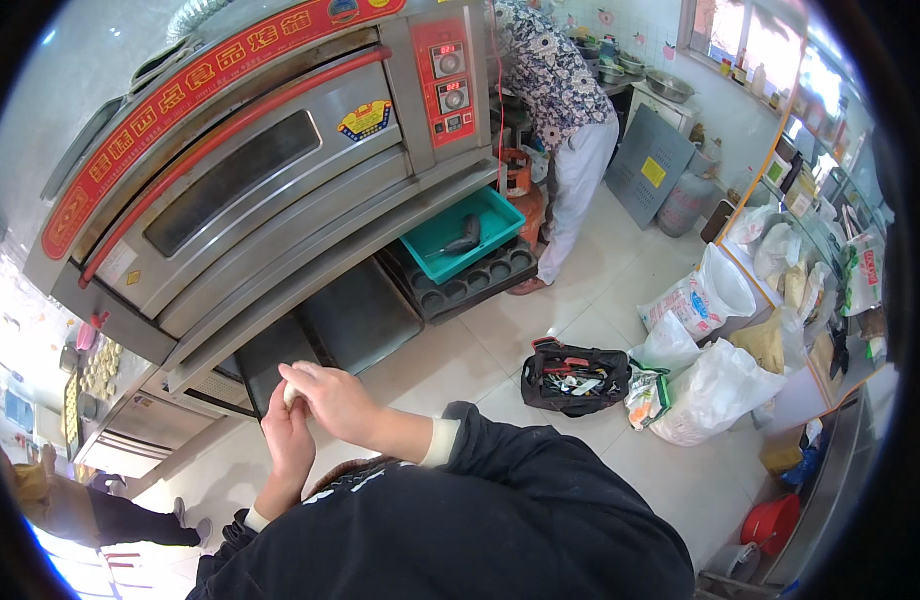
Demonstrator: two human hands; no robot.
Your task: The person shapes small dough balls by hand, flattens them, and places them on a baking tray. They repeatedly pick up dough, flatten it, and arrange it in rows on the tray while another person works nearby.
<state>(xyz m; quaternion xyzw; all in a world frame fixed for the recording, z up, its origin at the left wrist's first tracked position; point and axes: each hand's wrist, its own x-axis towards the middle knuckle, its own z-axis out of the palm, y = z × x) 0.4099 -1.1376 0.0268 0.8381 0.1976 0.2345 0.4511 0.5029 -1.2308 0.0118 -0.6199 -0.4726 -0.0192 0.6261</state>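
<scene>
Both my hands meet in front of my body, at the lower left of the head view. My left hand (289, 439) points upward with its fingers around a small piece of pale dough (289, 393). My right hand (338, 397) lies over it from the right, its fingers touching the same piece. Much of the dough is hidden between the fingers. Beyond the hands are black baking trays (362, 311) low under a large steel deck oven (280, 180) with a red handle.
A teal plastic tray (437, 266) rests on a dark muffin pan (478, 281). An open tool bag (576, 379) and white sacks (719, 390) stand on the floor. One person (572, 127) stands beyond the oven, another (92, 510) at lower left near a counter with dough pieces (99, 371).
</scene>
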